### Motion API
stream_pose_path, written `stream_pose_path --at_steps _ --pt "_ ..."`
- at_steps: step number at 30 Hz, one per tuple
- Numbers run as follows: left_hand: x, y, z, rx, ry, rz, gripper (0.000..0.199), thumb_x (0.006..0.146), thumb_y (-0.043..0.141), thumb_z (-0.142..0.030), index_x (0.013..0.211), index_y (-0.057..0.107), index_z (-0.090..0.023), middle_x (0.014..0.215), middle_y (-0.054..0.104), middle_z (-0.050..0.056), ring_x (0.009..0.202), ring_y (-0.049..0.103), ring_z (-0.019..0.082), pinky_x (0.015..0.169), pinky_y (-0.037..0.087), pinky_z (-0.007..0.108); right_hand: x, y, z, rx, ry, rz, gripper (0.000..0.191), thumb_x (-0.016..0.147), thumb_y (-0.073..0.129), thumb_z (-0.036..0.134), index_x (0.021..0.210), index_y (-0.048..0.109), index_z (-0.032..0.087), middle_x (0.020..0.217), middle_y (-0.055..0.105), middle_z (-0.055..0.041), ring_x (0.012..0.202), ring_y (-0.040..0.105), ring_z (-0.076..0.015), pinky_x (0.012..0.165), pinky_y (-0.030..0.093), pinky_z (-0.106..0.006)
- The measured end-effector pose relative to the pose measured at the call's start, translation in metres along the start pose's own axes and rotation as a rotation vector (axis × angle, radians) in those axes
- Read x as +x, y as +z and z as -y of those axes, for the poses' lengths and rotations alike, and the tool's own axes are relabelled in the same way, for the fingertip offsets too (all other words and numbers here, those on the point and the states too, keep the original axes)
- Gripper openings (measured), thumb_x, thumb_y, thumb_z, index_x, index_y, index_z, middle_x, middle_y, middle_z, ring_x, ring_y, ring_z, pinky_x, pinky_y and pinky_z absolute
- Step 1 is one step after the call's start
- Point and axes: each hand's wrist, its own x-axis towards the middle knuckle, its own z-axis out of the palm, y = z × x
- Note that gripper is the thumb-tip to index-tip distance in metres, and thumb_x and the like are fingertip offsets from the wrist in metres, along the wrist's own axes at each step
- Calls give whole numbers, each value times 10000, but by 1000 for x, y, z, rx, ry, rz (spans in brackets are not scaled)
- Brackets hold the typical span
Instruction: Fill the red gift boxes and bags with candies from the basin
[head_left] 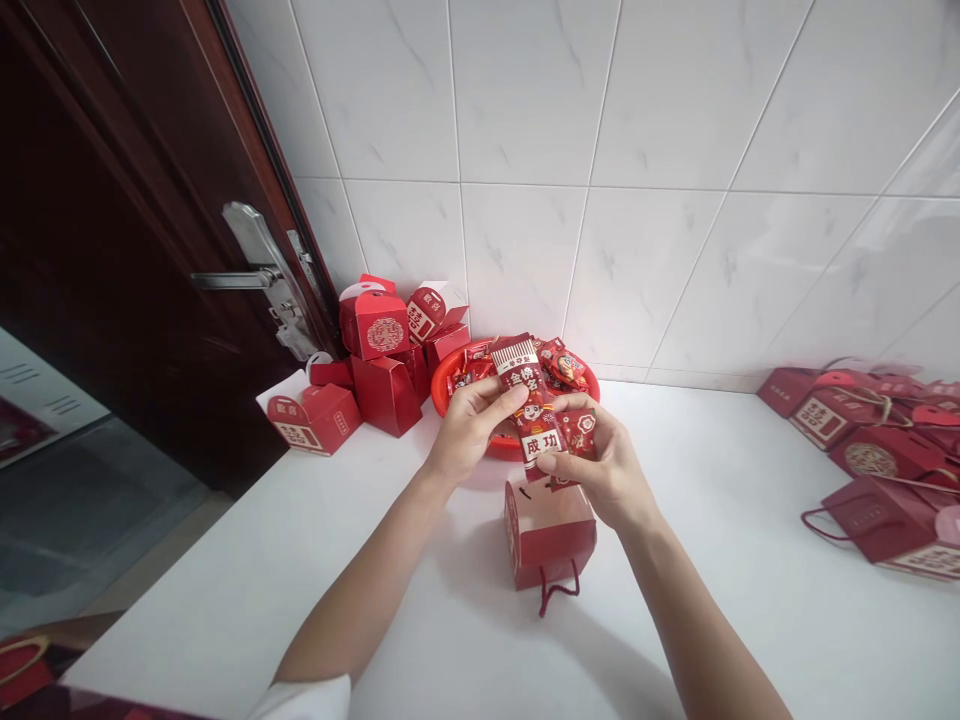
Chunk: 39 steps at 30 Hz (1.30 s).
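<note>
Several red candy packets point(534, 408) with white lettering are held up between my two hands, overlapping one another. My left hand point(471, 425) pinches the upper packet with its thumb across the front. My right hand point(600, 455) grips the lower packets, its thumb on the printed face. Just below them stands a red gift box point(551, 545) with its top open and a dark red cord handle hanging down its near side. Behind my hands sits a red plastic basket point(592, 385) full of similar wrapped candies, partly hidden by the hands and packets.
Red gift boxes point(386, 385) are stacked at the left, by a dark wooden door point(142, 190) with a metal handle point(236, 281). More red boxes point(870, 420), some with cords, lie at the right. A tiled wall point(525, 110) backs the white table point(720, 500).
</note>
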Motion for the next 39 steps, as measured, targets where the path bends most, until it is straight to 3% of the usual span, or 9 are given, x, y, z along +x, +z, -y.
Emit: stream_pose_path --at_steps 5,9,13,17,22,30,35,39 --pt "0 -2 0 48 11 -33 363 733 822 -480 887 767 -156 805 758 51 708 706 198 612 592 294 3 -5 6 -35 49 -10 509 661 885 248 1104 633 260 857 757 0 709 721 -190 612 593 -300" --pt "0 -2 1 124 -22 -15 381 738 804 -510 883 758 -160 814 748 51 755 710 225 660 609 347 10 -11 5 111 -17 -211 288 705 788 338 945 694 208 833 759 -36 749 728 -230 664 598 -348" --pt "1 1 8 202 -53 42 367 759 779 -518 734 699 -161 768 701 33 774 680 207 707 591 335 15 -14 2 173 -5 -351 162 690 752 301 801 706 193 770 754 -42 723 718 -239 671 589 -361" --pt "2 2 13 247 -47 69 371 808 734 -519 722 670 -164 755 681 21 763 654 183 716 560 307 17 -16 4 210 27 -316 153 714 782 287 829 739 195 892 779 -51 831 727 -234 775 585 -346" --pt "3 2 16 282 -17 17 392 798 741 -532 701 643 -164 727 662 13 725 633 174 675 543 294 16 -18 8 195 42 -267 196 726 784 317 867 758 183 949 780 -77 941 722 -249 897 565 -367" --pt "2 6 21 291 30 73 336 830 723 -493 881 737 -160 876 749 45 886 685 221 803 552 311 11 -5 -4 -65 40 -231 347 788 779 493 994 665 238 891 742 -23 774 699 -209 730 585 -351" --pt "3 5 23 284 12 74 342 815 734 -487 894 750 -155 877 762 57 852 695 227 760 565 316 11 -7 -4 -214 -22 -241 377 802 758 534 1006 672 230 904 735 -46 807 697 -230 662 592 -338" --pt "2 6 24 294 36 71 331 786 771 -462 889 750 -148 908 773 72 897 703 239 808 565 327 10 -6 -2 -166 26 -198 407 796 774 522 1046 671 219 961 743 -58 856 711 -233 666 602 -327"
